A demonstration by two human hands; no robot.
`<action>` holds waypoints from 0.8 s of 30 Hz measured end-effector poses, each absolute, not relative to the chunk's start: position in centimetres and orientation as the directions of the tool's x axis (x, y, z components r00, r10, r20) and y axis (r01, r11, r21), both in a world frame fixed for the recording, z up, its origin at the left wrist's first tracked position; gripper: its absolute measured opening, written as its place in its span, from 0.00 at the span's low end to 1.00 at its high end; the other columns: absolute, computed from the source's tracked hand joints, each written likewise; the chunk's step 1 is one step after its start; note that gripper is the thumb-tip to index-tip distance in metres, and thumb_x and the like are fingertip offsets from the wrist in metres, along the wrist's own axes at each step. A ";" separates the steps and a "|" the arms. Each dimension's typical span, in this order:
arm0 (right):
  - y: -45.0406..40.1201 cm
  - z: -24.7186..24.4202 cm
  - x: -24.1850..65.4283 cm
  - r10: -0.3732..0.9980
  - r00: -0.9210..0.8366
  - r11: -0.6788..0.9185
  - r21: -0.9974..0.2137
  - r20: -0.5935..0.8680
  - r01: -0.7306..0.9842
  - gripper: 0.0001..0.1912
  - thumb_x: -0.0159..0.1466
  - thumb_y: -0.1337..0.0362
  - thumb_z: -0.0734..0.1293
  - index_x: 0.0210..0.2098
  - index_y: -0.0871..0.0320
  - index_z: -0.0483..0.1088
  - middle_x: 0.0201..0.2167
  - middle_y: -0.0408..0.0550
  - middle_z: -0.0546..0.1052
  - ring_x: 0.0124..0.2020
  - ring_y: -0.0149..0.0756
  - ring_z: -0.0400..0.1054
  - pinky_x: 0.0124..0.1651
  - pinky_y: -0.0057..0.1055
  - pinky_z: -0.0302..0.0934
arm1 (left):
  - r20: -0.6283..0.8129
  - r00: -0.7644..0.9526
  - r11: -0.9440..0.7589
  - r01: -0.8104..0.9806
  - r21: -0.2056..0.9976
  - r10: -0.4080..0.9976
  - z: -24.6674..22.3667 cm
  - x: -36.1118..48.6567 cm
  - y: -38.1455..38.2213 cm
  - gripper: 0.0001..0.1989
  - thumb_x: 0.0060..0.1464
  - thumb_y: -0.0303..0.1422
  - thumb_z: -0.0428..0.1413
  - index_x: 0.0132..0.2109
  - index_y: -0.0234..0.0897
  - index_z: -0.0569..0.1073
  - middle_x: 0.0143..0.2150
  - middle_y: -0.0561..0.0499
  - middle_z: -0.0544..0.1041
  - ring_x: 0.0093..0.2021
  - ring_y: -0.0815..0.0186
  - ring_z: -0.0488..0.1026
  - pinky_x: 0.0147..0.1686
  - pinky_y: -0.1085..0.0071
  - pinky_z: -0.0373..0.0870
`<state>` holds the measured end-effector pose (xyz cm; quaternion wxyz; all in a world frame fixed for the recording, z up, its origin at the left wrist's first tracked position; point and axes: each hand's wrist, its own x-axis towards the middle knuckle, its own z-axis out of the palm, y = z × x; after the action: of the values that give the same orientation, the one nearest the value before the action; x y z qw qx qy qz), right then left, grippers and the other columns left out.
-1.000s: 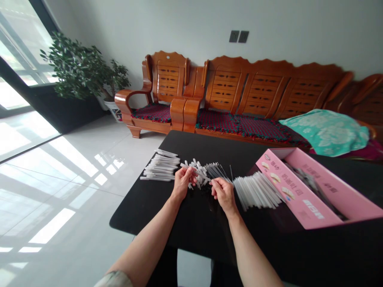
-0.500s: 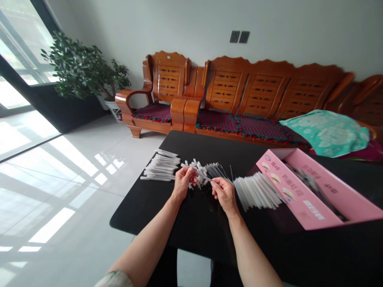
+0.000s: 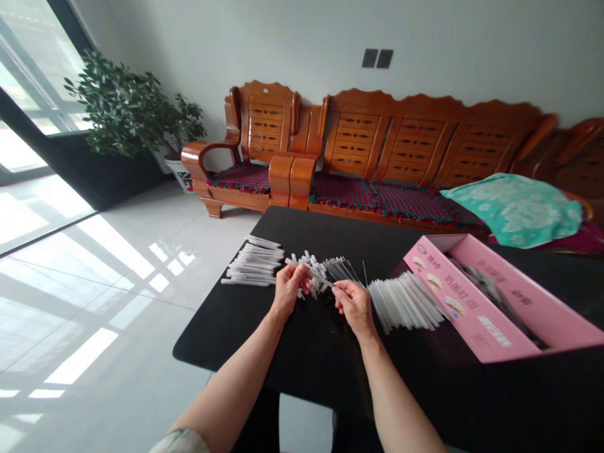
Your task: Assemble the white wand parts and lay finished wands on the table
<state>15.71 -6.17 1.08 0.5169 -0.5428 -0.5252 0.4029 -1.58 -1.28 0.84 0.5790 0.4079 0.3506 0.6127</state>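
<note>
White tube (image 3: 309, 272) held across both hands at lower middle of frame, over black tabletop (image 3: 245, 333): left hand (image 3: 289, 291) pinching it, grip closed; right hand (image 3: 353, 307) closed on far end. Stacked tubes (image 3: 252, 265) to left; more tubes (image 3: 406, 302) to right, beside pink box (image 3: 472, 308)

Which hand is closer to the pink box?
The right hand is nearer. It is to the side of the pink box, with a row of white sticks between them. The left hand is farther, on the right hand's other side.
</note>
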 end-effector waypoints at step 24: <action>-6.3 1.3 15.9 0.985 0.088 0.126 -0.970 0.147 0.207 0.15 0.61 0.52 0.69 0.33 0.59 0.72 0.16 0.38 0.67 0.16 0.26 0.58 0.19 0.22 0.53 | 0.090 -0.039 -0.098 -0.400 0.911 0.995 0.9 -1.4 -1.4 0.22 0.52 0.49 0.61 0.34 0.31 0.75 0.24 0.50 0.76 0.18 0.71 0.69 0.16 0.75 0.66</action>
<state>15.92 -6.29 1.32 0.5053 -0.5371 -0.5549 0.3851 -1.44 -1.41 0.90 0.5623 0.4053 0.3673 0.6202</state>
